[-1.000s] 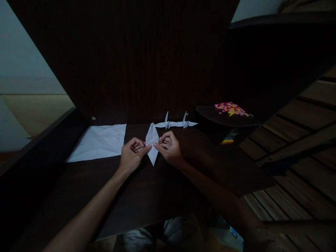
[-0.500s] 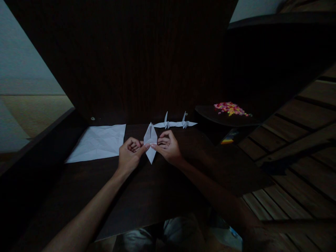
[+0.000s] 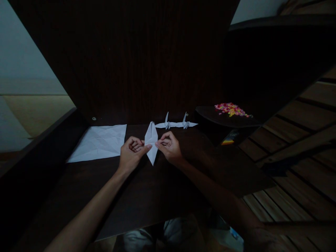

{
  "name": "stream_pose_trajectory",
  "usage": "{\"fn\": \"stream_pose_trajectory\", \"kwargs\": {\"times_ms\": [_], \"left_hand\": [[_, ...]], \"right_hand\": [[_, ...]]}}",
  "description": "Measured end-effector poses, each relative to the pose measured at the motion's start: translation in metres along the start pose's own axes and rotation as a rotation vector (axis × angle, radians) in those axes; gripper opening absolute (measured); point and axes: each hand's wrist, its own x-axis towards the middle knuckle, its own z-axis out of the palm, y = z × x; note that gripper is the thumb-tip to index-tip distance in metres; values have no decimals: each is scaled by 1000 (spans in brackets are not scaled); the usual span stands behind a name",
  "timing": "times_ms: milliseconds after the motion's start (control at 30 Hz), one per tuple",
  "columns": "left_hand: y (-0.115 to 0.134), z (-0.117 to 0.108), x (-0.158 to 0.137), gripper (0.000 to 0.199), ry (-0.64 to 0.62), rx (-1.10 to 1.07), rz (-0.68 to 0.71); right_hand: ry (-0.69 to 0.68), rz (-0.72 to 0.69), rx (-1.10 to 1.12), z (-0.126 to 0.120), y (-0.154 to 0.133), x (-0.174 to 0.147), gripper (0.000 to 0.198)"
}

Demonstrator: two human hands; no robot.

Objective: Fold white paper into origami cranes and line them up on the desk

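A white folded paper (image 3: 151, 134), shaped like a long diamond with a slit in its upper half, is held between my two hands. My left hand (image 3: 132, 150) pinches its left edge at the middle, thumb lying on the front. On the opposite edge, my right hand (image 3: 169, 148) pinches the paper between thumb and curled fingers. Just beyond, two white origami cranes (image 3: 167, 125) (image 3: 186, 124) stand in a row with wings outstretched. A creased white sheet (image 3: 98, 143) lies flat to the left of my left hand.
Small colourful paper pieces (image 3: 231, 109) are heaped on a dark corner shelf (image 3: 210, 115) at the right. A dark upright panel (image 3: 147, 63) rises behind the dark tabletop (image 3: 136, 206). Wooden slats (image 3: 301, 122) lie beyond the right side.
My right thumb has slid outward to the paper's right edge, and the upper points look more pressed together. My left hand keeps its pinch. The whole view has shifted slightly.
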Motion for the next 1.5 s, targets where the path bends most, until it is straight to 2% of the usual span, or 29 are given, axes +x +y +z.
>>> {"fn": "stream_pose_trajectory", "kwargs": {"times_ms": [400, 500, 633, 800, 1000, 1167, 1333, 1433, 1500], "left_hand": [[4, -1, 2, 47, -24, -42, -44], [3, 1, 1, 40, -8, -12, 34], [2, 0, 0, 21, -15, 206, 184], [1, -4, 1, 18, -42, 339, 229], [7, -3, -4, 25, -170, 208, 131], [5, 1, -7, 44, -220, 86, 51], [3, 3, -4, 43, -171, 47, 27], [4, 2, -4, 40, -127, 36, 7], [5, 1, -4, 39, -105, 22, -13]], "right_hand": [[-51, 12, -7, -2, -2, -2, 31], [-54, 4, 13, -3, -1, -2, 27], [-52, -6, 44, -1, -2, -4, 28], [-74, -25, 26, 1, -3, -6, 27], [-78, -99, 0, 2, -2, -6, 20], [-63, -200, -249, 1, -5, -6, 15], [50, -239, -256, 2, -7, -6, 15], [167, -208, -203, 3, -5, -7, 29], [171, -154, -156, 4, -3, -7, 38]]}}
